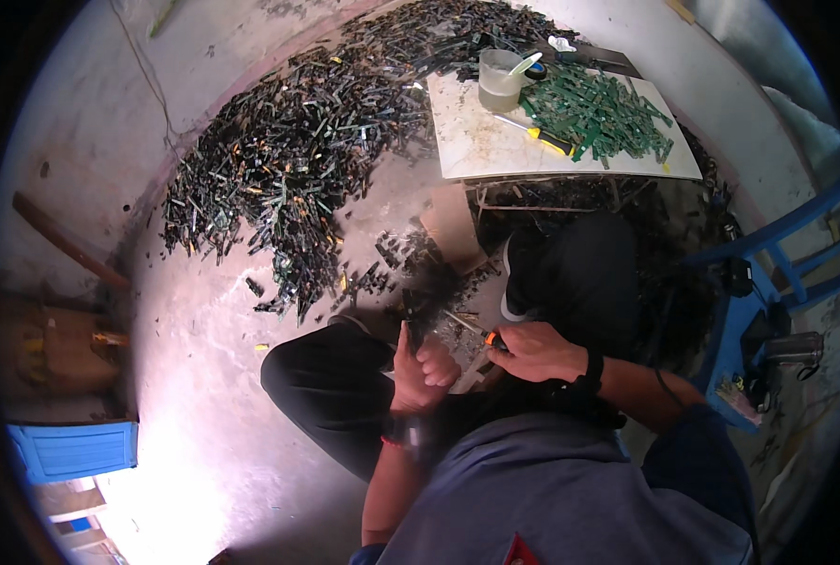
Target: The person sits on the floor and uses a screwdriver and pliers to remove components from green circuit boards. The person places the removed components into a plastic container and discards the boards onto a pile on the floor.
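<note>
My left hand (424, 373) is closed on a dark narrow piece (413, 330) that points away from me. Blur and shade keep its exact kind from showing. In my right hand (544, 352) is a screwdriver (492, 339) with an orange and black handle. Its thin metal shaft (464, 323) reaches left toward the dark piece; whether the two touch I cannot tell. Both hands are low between my bent knees, above a floor strewn with small dark scraps (401, 252).
A large heap of dark strips (298, 169) covers the floor ahead. The white tabletop (467, 141) bears green strips (604, 108), a plastic cup (499, 83) of liquid and a yellow-black screwdriver (547, 140). At right stands a blue chair (721, 353), at left a blue box-like piece (76, 449).
</note>
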`<state>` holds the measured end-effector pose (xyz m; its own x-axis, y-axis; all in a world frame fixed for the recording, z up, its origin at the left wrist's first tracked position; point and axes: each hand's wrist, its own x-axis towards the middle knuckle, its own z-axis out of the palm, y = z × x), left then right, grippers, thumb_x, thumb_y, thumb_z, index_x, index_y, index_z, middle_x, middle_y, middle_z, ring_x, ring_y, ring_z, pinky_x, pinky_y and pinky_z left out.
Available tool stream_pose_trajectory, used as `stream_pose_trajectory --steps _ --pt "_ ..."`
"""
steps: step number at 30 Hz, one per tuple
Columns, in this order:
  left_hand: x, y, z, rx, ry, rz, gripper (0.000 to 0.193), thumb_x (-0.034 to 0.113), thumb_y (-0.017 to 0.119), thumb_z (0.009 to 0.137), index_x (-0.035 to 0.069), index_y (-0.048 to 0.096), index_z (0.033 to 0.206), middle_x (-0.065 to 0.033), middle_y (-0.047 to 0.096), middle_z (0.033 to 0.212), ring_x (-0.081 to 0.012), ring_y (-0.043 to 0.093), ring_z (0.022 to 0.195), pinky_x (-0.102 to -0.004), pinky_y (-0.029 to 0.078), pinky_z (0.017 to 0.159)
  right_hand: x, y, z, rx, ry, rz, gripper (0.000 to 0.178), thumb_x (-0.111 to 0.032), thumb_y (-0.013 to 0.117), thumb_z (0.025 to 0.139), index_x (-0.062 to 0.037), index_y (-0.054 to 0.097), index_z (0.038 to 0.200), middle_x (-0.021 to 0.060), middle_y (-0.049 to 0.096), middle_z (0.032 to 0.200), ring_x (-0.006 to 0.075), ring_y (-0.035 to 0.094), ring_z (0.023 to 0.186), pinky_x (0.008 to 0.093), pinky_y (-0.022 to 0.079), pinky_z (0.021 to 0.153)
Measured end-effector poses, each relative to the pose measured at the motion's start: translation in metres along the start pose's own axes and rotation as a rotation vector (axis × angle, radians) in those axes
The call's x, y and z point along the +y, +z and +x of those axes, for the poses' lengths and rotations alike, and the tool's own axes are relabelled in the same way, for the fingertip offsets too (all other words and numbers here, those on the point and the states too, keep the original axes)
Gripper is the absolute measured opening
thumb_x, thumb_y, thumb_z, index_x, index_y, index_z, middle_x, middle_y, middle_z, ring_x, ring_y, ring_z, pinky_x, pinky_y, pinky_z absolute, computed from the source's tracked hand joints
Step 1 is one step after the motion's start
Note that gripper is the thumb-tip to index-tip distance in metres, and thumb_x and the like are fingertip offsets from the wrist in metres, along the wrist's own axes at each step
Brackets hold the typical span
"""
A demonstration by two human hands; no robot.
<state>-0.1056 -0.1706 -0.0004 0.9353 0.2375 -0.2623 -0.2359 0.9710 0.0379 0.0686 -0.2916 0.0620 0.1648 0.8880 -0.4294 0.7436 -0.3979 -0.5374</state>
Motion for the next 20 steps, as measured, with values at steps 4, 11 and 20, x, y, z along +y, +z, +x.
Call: stream_pose_trajectory --steps 4,11,20 --pt "-0.001 0.007 -0.001 0.014 -0.018 -0.029 0.057 0.057 0.028 0.097 0.015 0.038 0.060 0.0030 0.034 0.048 -0.0098 0.027 0.036 -0.0255 0.025 0.040 -0.009 -0.022 0.008 -0.165 0.043 0.211 0.033 -0.034 0.051 0.089 -0.0009 0.056 0.094 0.0191 0.062 0.083 0.0362 0.061 0.083 0.0423 0.046 0.071" --pt "-0.006 0.011 0.001 0.046 -0.103 -0.057 0.058 0.059 0.031 0.095 0.014 0.038 0.060 0.0022 0.033 0.047 -0.0104 0.027 0.036 -0.0254 0.025 0.040 -0.011 -0.012 0.041 0.150 -0.063 0.284 0.023 -0.023 0.054 0.087 -0.0009 0.056 0.094 0.0144 0.060 0.078 0.0260 0.058 0.071 0.0359 0.044 0.066" --pt "-0.014 0.007 0.016 0.063 -0.276 -0.081 0.061 0.066 0.036 0.090 0.013 0.037 0.059 0.0007 0.031 0.047 -0.0109 0.025 0.036 -0.0247 0.023 0.038 -0.008 -0.026 0.071 0.003 -0.054 0.817 0.020 -0.025 0.058 0.091 -0.0045 0.056 0.090 -0.0011 0.056 0.072 0.0057 0.051 0.062 0.0249 0.040 0.051"
